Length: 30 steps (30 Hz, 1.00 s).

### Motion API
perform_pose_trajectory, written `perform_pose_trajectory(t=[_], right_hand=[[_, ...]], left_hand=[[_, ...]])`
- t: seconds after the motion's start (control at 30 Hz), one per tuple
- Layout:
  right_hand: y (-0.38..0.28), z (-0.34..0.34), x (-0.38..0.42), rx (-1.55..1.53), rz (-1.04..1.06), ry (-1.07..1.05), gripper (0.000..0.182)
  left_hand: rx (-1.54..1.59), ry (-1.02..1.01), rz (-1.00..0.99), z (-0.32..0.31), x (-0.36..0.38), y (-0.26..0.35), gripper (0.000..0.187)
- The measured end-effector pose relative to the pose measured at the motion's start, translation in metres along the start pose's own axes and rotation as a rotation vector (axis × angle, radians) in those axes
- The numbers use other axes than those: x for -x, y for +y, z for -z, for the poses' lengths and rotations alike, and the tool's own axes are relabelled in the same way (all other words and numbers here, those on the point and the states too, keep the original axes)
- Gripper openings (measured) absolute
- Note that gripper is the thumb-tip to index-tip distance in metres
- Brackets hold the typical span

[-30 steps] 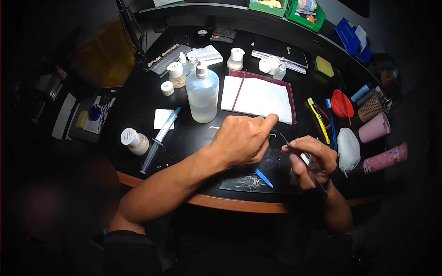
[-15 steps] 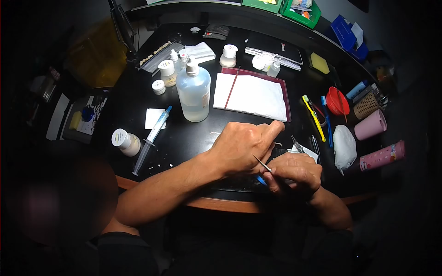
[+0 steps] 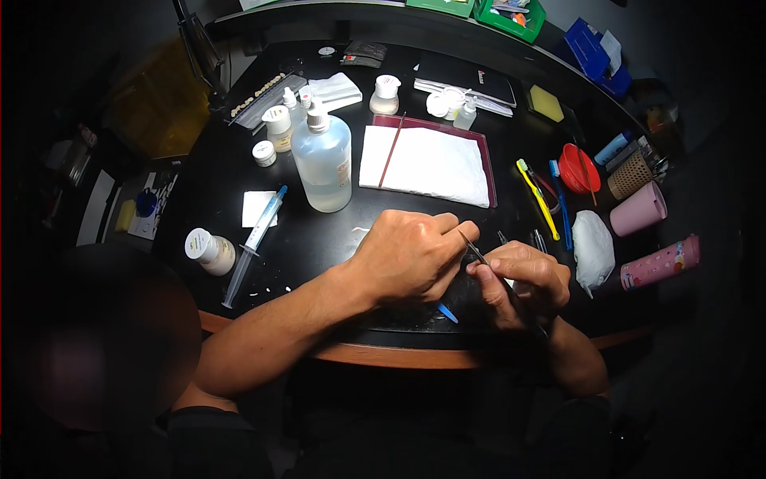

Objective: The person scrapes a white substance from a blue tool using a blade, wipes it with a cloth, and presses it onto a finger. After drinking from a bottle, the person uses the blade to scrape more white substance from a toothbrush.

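Observation:
Over the front of the black table my left hand (image 3: 411, 257) is closed, its back toward me; what its fingers hold is hidden behind the knuckles. My right hand (image 3: 528, 281) pinches a thin, dark pointed tool (image 3: 481, 252) between thumb and fingers. The tool's tip overlaps the left index finger in this view, and its handle runs down past the right palm. Below the left hand, the tip of a blue pointed thing (image 3: 447, 311) shows on the table. Slim metal tools (image 3: 540, 240) lie just behind the right hand.
A large pump bottle (image 3: 322, 168) and a syringe (image 3: 255, 247) are on the left, with several jars around. White tissue on a maroon tray (image 3: 490, 172) carries a thin brush (image 3: 392, 150). Toothbrushes (image 3: 539, 199), a red bowl (image 3: 579, 172) and a pink cup (image 3: 638, 209) stand right.
My right hand has moved right, away from the left hand, with the tool still pinched. More of the blue thing below the left hand now shows. The whole view has shifted slightly.

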State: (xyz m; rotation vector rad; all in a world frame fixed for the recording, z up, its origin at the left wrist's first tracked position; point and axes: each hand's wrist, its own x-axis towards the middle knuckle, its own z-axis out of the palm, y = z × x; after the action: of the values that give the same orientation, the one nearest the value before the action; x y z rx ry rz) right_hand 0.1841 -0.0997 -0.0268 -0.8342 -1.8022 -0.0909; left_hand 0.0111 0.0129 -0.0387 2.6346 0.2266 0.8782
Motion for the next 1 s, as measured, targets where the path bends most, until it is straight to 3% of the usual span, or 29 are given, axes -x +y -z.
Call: perform_pose_trajectory(t=[0.37, 1.0], right_hand=[[-0.0024, -0.0031, -0.0012, -0.032, 0.033, -0.058, 0.025], [-0.0046, -0.0091, -0.0028, -0.086, 0.066, -0.071, 0.026]], left_hand=[[0.066, -0.007, 0.051, -0.0004, -0.0013, 0.0021, 0.067], [0.145, 0.052, 0.03, -0.005, 0.0005, 0.002, 0.061]])
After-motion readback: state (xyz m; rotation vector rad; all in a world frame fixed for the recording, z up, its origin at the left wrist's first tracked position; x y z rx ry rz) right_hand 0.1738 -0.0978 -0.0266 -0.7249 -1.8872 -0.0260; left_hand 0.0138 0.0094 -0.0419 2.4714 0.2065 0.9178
